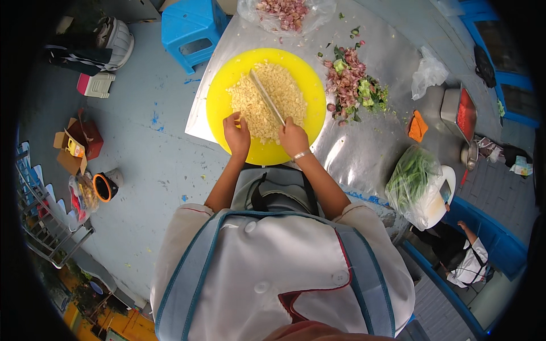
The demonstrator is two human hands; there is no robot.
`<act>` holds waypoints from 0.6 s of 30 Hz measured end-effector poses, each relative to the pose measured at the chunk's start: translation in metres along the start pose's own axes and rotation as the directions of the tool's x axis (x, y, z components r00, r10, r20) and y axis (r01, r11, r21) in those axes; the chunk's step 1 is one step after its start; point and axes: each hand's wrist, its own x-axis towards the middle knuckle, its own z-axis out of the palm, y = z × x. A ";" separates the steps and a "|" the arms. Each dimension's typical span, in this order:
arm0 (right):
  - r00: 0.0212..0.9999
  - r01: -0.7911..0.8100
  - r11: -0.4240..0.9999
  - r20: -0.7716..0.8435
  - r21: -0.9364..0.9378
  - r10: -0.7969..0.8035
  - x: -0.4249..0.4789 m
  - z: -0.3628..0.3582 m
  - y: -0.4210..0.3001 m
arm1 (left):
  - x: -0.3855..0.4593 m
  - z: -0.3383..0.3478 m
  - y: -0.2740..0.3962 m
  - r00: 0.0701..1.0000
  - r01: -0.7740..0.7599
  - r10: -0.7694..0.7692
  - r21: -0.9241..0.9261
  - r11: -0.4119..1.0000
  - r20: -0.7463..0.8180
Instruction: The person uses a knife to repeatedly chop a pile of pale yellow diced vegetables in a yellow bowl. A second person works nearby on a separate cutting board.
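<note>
A round yellow cutting board [216,102] lies before me on a metal-topped table [362,147]. Finely chopped pale pieces, probably garlic [246,102], are spread over much of it. My right hand [294,138] grips the handle of a kitchen knife [268,97] over the board's near right side. The knife's blade points up and to the left across the chopped pieces, seen nearly spine-on. My left hand [237,137] is at the near left edge of the heap with its fingers curled and apart. Nothing shows in it, though whether its fingertips touch the pieces is unclear.
Right of the board lie purplish scraps [347,76] with green leaves. A clear bag of similar scraps [283,15] sits beyond. Bagged green vegetables [413,174], an orange cloth [418,126] and a metal pan [454,106] are further right. A blue stool [190,25] stands far left; another person [465,260] sits lower right.
</note>
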 end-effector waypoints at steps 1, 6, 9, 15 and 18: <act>1.000 -0.017 0.999 0.006 -0.033 0.017 0.005 0.007 0.000 | -0.003 -0.001 -0.004 0.999 0.028 -0.028 0.016 0.999 0.027; 0.996 -0.042 0.978 -0.074 0.205 0.058 -0.001 -0.035 0.014 | -0.006 -0.009 -0.010 1.000 0.026 -0.025 0.043 0.999 -0.011; 0.974 -0.151 0.987 -0.159 0.057 0.159 0.013 -0.048 0.049 | 0.001 -0.012 -0.022 0.999 -0.003 0.008 0.097 0.995 -0.051; 0.978 -0.128 0.981 -0.182 -0.143 0.101 0.043 -0.015 0.062 | 0.000 -0.007 -0.026 0.998 0.067 -0.065 0.092 0.993 -0.027; 0.997 -0.001 0.987 -0.071 -0.159 -0.010 0.036 -0.018 0.026 | -0.006 -0.002 -0.025 0.997 0.077 -0.075 0.079 0.994 -0.031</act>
